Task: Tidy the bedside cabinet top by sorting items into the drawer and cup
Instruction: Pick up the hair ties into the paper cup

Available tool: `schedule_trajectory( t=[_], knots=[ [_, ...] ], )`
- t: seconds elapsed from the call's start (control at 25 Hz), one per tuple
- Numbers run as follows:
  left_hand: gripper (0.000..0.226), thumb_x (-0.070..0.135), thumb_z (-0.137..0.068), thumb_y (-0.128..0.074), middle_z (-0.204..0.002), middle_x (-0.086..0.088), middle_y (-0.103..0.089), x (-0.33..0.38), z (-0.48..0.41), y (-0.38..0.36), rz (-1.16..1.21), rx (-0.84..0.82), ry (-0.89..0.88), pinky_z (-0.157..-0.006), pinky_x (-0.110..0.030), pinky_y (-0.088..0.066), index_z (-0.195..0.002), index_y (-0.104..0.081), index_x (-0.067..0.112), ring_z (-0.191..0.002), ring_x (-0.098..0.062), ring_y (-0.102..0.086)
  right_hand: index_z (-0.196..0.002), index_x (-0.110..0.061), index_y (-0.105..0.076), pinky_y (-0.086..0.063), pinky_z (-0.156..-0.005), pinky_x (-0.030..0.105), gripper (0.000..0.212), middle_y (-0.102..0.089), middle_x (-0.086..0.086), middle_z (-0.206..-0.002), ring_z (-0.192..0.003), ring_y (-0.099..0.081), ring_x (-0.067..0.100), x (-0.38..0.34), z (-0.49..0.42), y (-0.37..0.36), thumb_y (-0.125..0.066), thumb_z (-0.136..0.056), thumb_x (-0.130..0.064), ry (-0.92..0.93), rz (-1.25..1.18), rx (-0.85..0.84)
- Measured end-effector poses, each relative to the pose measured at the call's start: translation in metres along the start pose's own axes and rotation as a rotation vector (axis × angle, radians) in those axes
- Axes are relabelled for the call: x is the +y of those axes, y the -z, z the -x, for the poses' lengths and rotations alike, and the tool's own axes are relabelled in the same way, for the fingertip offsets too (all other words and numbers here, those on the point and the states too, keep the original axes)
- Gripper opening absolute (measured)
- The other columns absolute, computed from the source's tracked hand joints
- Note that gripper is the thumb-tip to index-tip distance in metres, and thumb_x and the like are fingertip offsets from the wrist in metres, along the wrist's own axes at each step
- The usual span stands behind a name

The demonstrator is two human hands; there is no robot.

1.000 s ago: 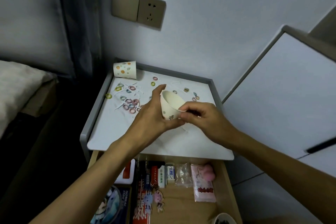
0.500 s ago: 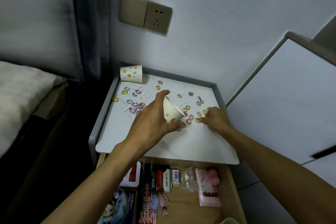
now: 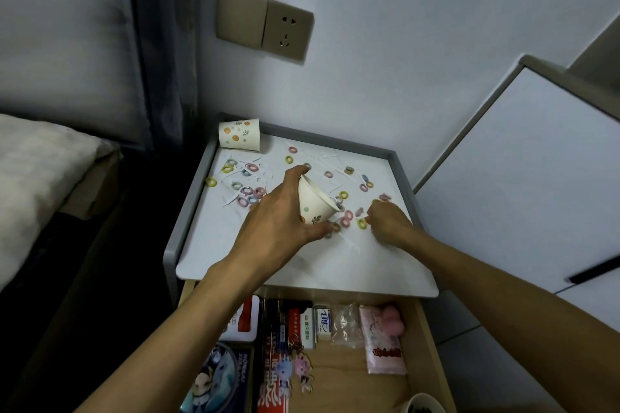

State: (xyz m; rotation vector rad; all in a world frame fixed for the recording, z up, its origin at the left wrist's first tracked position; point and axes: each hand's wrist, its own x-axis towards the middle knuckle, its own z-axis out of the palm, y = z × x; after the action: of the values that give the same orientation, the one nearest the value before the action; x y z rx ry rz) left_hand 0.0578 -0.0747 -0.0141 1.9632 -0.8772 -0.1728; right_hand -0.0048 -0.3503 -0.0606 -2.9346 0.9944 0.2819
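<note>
Packets (image 3: 382,342) are seen in the open drawer (image 3: 426,329) nearest the camera. Beyond it, over the white cabinet top (image 3: 302,268), the paper cup (image 3: 315,204) is gripped in the left hand (image 3: 278,221) and tilted low beside scattered coloured rings (image 3: 361,223). The right hand (image 3: 389,221) is set down among those rings with fingers bent; whether one is pinched cannot be told. A second cup (image 3: 239,134) is placed at the far left corner, below a wall socket (image 3: 287,31). A second ago the cup was held higher by both hands; it has since been lowered, and the right hand moved to the rings.
</note>
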Motion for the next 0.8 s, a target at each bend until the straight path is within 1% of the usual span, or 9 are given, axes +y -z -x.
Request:
schedule_trajectory(
  t=[0.08, 0.12, 0.24, 0.36, 0.44, 0.52, 0.56, 0.68, 0.8],
  knots=[
    [0.093, 0.052, -0.068, -0.081, -0.121, 0.002, -0.061, 0.001, 0.000, 0.001, -0.004, -0.001, -0.005, -0.069, -0.028, -0.041, -0.142, -0.025, 0.038, -0.089, -0.018, -0.060, -0.116, -0.004, -0.055, -0.049, -0.087, 0.034, 0.025, -0.060, 0.017, -0.120, -0.105, -0.059, 0.030, 0.007, 0.001, 0.004, -0.051, -0.099, -0.020, -0.015, -0.032, 0.025],
    [0.093, 0.051, -0.068, -0.081, -0.120, 0.002, -0.061, 0.000, 0.000, 0.002, -0.004, 0.001, -0.008, -0.069, -0.028, -0.041, -0.141, -0.025, 0.038, -0.088, -0.018, -0.060, -0.115, -0.005, -0.055, -0.050, -0.084, 0.034, 0.025, -0.061, 0.016, -0.117, -0.102, -0.060, 0.029, 0.009, 0.000, 0.007, -0.051, -0.099, -0.023, -0.024, -0.045, 0.042],
    [0.092, 0.050, -0.069, -0.081, -0.122, 0.002, -0.061, -0.001, -0.001, 0.004, -0.006, 0.006, -0.005, -0.067, -0.028, -0.042, -0.141, -0.025, 0.037, -0.089, -0.018, -0.061, -0.105, -0.011, -0.059, -0.053, -0.084, 0.039, 0.018, -0.065, 0.012, -0.106, -0.091, -0.060, 0.026, 0.009, -0.004, 0.018, -0.056, -0.097, -0.026, -0.053, -0.142, 0.104],
    [0.092, 0.051, -0.068, -0.081, -0.123, 0.002, -0.061, 0.000, -0.001, 0.003, -0.007, 0.004, -0.002, -0.066, -0.026, -0.042, -0.141, -0.025, 0.038, -0.089, -0.018, -0.061, -0.103, -0.008, -0.067, -0.054, -0.086, 0.040, 0.019, -0.067, 0.007, -0.107, -0.094, -0.062, 0.026, -0.001, -0.009, 0.027, -0.063, -0.092, -0.024, -0.101, -0.304, 0.147],
    [0.092, 0.051, -0.069, -0.081, -0.122, 0.002, -0.062, -0.001, -0.003, 0.002, -0.021, 0.005, -0.008, -0.062, -0.021, -0.039, -0.141, -0.025, 0.037, -0.088, -0.015, -0.058, -0.099, -0.004, -0.071, -0.053, -0.085, 0.039, 0.022, -0.070, 0.011, -0.104, -0.094, -0.064, 0.027, -0.012, -0.013, 0.027, -0.070, -0.087, -0.022, -0.104, -0.360, 0.117],
    [0.092, 0.052, -0.069, -0.081, -0.123, 0.001, -0.062, -0.002, -0.003, 0.002, -0.033, 0.006, -0.011, -0.059, -0.013, -0.035, -0.141, -0.025, 0.037, -0.088, -0.012, -0.053, -0.095, -0.001, -0.068, -0.051, -0.076, 0.034, 0.024, -0.068, 0.014, -0.098, -0.096, -0.065, 0.030, -0.023, -0.015, 0.025, -0.074, -0.084, -0.022, -0.130, -0.320, 0.069],
    [0.093, 0.052, -0.068, -0.081, -0.122, 0.001, -0.062, -0.002, -0.004, 0.002, -0.036, 0.006, -0.011, -0.059, -0.011, -0.033, -0.141, -0.025, 0.036, -0.088, -0.012, -0.052, -0.095, -0.004, -0.064, -0.048, -0.072, 0.032, 0.025, -0.066, 0.015, -0.098, -0.097, -0.065, 0.031, -0.028, -0.015, 0.024, -0.074, -0.083, -0.023, -0.149, -0.276, 0.060],
    [0.093, 0.052, -0.068, -0.081, -0.121, 0.000, -0.062, -0.003, -0.004, 0.001, -0.041, 0.006, -0.012, -0.060, -0.011, -0.032, -0.142, -0.026, 0.035, -0.087, -0.012, -0.050, -0.110, -0.007, -0.062, -0.047, -0.072, 0.032, 0.029, -0.066, 0.014, -0.109, -0.097, -0.064, 0.031, -0.039, -0.016, 0.020, -0.069, -0.087, -0.024, -0.178, -0.135, 0.084],
    [0.094, 0.052, -0.068, -0.081, -0.122, 0.000, -0.062, -0.002, -0.005, -0.001, -0.046, 0.001, -0.014, -0.060, -0.016, -0.034, -0.143, -0.027, 0.033, -0.089, -0.011, -0.049, -0.100, -0.010, -0.063, -0.046, -0.068, 0.031, 0.012, -0.068, 0.012, -0.106, -0.090, -0.065, 0.029, -0.049, -0.015, 0.014, -0.062, -0.090, -0.017, -0.134, -0.037, 0.113]
  ],
)
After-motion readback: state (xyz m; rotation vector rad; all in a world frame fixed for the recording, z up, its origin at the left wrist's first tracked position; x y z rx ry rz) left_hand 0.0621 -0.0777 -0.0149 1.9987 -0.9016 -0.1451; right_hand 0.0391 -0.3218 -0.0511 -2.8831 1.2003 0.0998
